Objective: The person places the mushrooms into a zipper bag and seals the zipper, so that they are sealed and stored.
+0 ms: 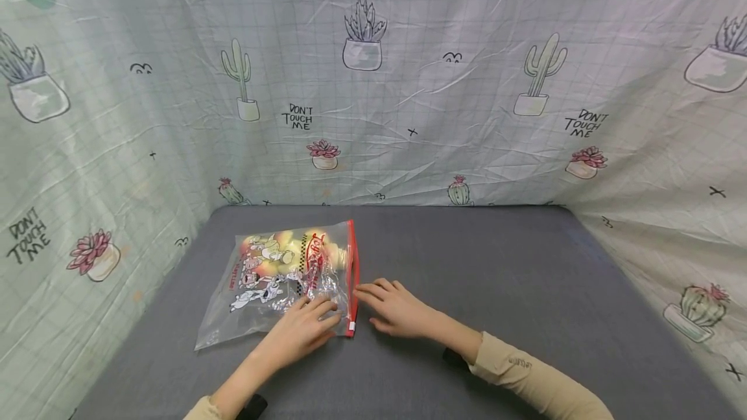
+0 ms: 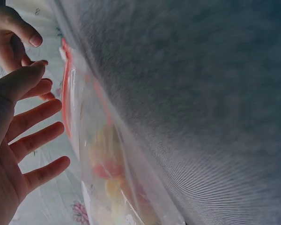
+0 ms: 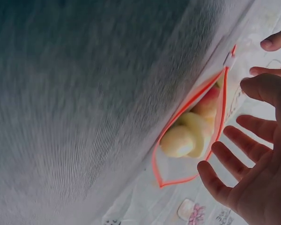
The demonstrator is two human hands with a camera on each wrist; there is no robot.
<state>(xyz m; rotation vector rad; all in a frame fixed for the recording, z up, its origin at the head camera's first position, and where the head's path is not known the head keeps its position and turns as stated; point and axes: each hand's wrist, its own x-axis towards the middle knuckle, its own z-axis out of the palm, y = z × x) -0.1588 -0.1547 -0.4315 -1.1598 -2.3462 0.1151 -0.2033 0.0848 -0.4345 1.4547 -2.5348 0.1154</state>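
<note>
A clear plastic zip bag (image 1: 265,290) with a red zip edge and printed cartoon animals lies left of centre. Its mouth faces right and gapes, as the red rim (image 3: 160,161) shows in the right wrist view. Inside sit several rounded pale-yellow pieces (image 3: 180,138), some with a red blush. My left hand (image 1: 303,330) is over the bag's near right corner, fingers spread and relaxed. Just right of the mouth is my right hand (image 1: 399,311), its fingers loosely extended and fingertips right at the red edge. Neither hand grips anything.
A white zip slider (image 1: 352,326) sits at the near end of the red edge. The grey tabletop (image 1: 467,258) extends around the bag. A pale curtain (image 1: 408,102) printed with potted cacti hangs behind the table and along both sides.
</note>
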